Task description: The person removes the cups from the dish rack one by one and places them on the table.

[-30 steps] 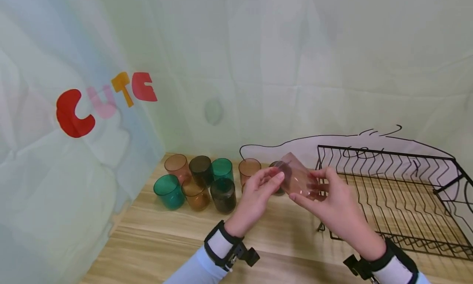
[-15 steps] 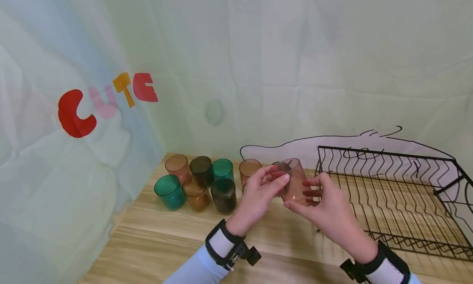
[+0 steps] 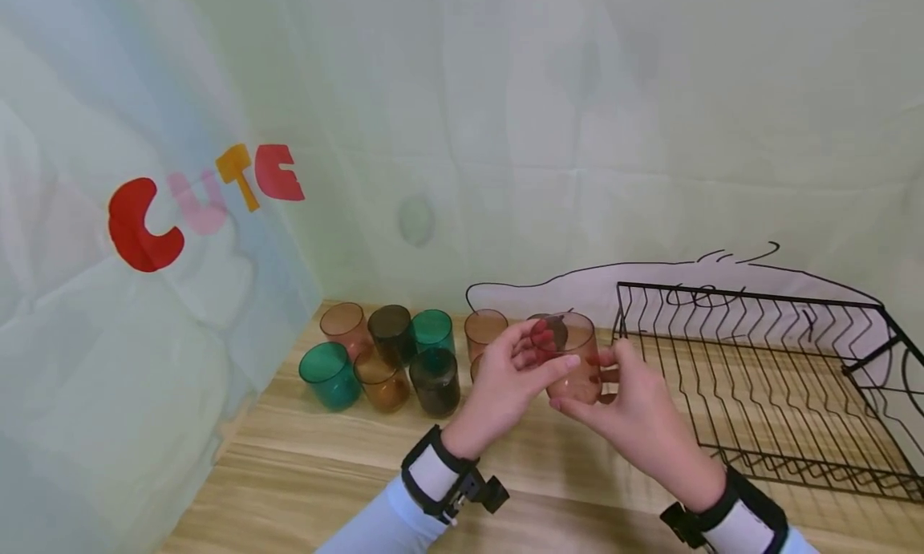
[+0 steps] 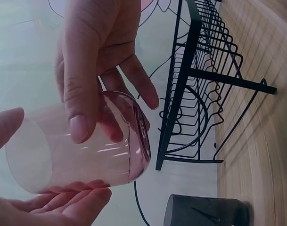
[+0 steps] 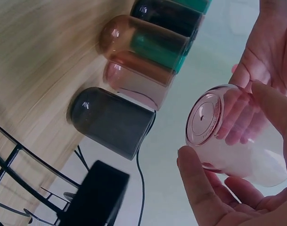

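Observation:
A pink see-through drinking glass (image 3: 573, 382) is held between both hands above the table, standing nearly upright with its mouth up in the head view. My left hand (image 3: 505, 378) grips it near the rim, thumb on the near side and fingers behind, showing red through the wall. Lower down, my right hand (image 3: 638, 422) holds it near the base. In the left wrist view the glass (image 4: 91, 160) lies across the picture, the right hand (image 4: 98, 61) coming from above. The round base of the glass (image 5: 204, 117) faces the right wrist camera.
A black wire dish rack (image 3: 794, 386) stands to the right. Left of it on the wooden table (image 3: 346, 474) are several glasses: teal (image 3: 329, 378), amber (image 3: 382, 384), dark grey (image 3: 436, 386) and pink (image 3: 343, 323). Another dark glass (image 5: 110, 122) stands behind the hands, close to the rack.
The pink glass has turned from a strong tilt to nearly upright between the hands. My right hand has shifted a little left and down; the left hand has barely moved.

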Motion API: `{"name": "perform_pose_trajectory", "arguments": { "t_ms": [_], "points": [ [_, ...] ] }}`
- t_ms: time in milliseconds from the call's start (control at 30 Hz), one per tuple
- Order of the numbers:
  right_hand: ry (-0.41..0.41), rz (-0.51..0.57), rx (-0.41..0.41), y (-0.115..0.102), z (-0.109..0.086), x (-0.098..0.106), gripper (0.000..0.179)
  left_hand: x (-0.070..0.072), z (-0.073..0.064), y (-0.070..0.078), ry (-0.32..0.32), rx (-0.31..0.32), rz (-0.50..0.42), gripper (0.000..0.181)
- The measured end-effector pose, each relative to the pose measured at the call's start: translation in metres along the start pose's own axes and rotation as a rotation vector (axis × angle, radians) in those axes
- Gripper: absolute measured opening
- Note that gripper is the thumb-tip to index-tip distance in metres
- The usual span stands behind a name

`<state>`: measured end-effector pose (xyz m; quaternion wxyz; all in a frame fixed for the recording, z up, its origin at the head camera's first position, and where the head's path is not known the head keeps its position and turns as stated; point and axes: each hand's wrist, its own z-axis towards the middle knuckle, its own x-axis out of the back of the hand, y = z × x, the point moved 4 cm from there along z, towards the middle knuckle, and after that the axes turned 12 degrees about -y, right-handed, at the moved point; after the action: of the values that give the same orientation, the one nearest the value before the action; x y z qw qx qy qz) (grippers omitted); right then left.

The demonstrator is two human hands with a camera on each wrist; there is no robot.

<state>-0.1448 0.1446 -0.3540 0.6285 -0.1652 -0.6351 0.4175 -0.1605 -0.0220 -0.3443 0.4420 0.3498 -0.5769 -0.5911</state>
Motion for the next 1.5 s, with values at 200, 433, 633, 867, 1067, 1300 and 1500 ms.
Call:
{"name": "perform_pose_trajectory", "arguments": {
  "t_ms": [200, 433, 633, 867, 1067, 1300, 1500],
  "points": [
    [0.015, -0.029, 0.035, 0.001, 0.001, 0.001, 0.065, -0.001, 0.001, 0.000, 0.009, -0.014, 0.045, 0.053],
    [0.002, -0.121, 0.040, 0.006, -0.001, 0.003, 0.066, -0.006, -0.009, 0.023, -0.003, -0.047, 0.042, 0.049],
    [-0.044, -0.202, 0.017, 0.010, -0.005, 0.005, 0.062, -0.006, -0.003, 0.001, -0.003, -0.045, 0.075, 0.053],
    [-0.098, -0.279, -0.014, 0.013, -0.009, 0.010, 0.067, -0.013, -0.002, -0.031, -0.003, -0.053, 0.175, 0.063],
    [-0.120, -0.355, -0.034, 0.013, -0.011, 0.011, 0.071, -0.019, -0.007, -0.049, -0.020, -0.001, 0.230, 0.078],
    [-0.117, -0.399, -0.043, 0.015, -0.012, 0.014, 0.071, -0.021, -0.008, -0.064, -0.024, 0.040, 0.358, 0.080],
    [-0.112, -0.396, -0.036, 0.017, -0.012, 0.017, 0.070, -0.024, -0.006, -0.077, -0.020, 0.059, 0.407, 0.078]
  ]
}}
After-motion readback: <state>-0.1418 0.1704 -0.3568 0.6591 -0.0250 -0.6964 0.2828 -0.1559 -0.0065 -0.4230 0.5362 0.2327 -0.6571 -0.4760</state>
